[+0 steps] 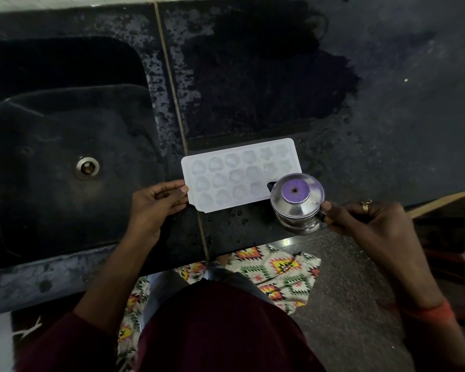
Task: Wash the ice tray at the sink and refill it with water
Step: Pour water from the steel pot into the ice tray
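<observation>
View from your head, looking down at the counter. The ice tray (239, 175) – white, with three rows of rounded cells – lies flat on the dark stone countertop (387, 130), just to the right of the sink (38, 210) and slightly askew to the counter's front edge. Whether its cells hold water cannot be told from here; a few show a faint gleam.

Your left hand (156, 205) grasps the tray's left short end: the thumb lies on top of the rim and the other fingers curl beneath the near-left corner. Your right hand (368, 226) is closed round the handle of a steel mug (297, 205), with the thumb pressed on the handle where it meets the body. The mug hangs over the tray's near-right corner and hides it; a purple disc shows at the mug's centre. You wear a ring (365, 206) on this hand.

The sink basin is dark, with a metal drain (87, 167) near its middle. A thin pale seam (172, 89) runs between the sink slab and the slab that bears the tray. Behind the tray a broad wet patch (253, 89) darkens the stone, and small drops lie on the counter in front of the tray.

Below the counter's edge – on the floor by your feet – lies a patterned cloth (285, 272) in white, green, yellow and red.
</observation>
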{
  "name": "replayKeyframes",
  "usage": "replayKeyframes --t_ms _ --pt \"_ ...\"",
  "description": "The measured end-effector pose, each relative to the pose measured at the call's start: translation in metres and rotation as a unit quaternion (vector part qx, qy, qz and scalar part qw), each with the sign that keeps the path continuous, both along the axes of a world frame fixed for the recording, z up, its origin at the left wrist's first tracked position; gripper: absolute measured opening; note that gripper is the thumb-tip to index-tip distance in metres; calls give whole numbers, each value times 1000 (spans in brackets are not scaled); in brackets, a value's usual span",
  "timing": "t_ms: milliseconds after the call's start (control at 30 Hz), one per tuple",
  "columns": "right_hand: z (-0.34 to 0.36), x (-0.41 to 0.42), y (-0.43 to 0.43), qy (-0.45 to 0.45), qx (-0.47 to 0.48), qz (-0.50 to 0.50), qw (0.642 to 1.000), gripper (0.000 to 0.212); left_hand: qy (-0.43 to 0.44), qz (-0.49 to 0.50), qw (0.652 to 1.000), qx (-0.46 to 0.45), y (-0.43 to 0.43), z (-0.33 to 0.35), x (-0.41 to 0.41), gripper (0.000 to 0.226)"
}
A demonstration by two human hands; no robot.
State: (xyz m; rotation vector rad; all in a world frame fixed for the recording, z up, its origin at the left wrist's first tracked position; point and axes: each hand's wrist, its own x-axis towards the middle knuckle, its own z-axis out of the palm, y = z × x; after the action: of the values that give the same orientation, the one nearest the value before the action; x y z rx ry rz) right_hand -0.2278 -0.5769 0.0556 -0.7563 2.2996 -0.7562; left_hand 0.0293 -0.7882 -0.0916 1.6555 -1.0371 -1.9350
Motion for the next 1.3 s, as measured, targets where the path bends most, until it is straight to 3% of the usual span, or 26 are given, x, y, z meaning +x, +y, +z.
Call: replayKeyframes --t_ms 900,1300 --pt "0 1 1 -11 15 2 1000 30 5 -2 1000 -2 1 3 1 12" --pt "5 6 1 -80 -68 -42 994 20 -6 1 1000 1 0 2 0 13"
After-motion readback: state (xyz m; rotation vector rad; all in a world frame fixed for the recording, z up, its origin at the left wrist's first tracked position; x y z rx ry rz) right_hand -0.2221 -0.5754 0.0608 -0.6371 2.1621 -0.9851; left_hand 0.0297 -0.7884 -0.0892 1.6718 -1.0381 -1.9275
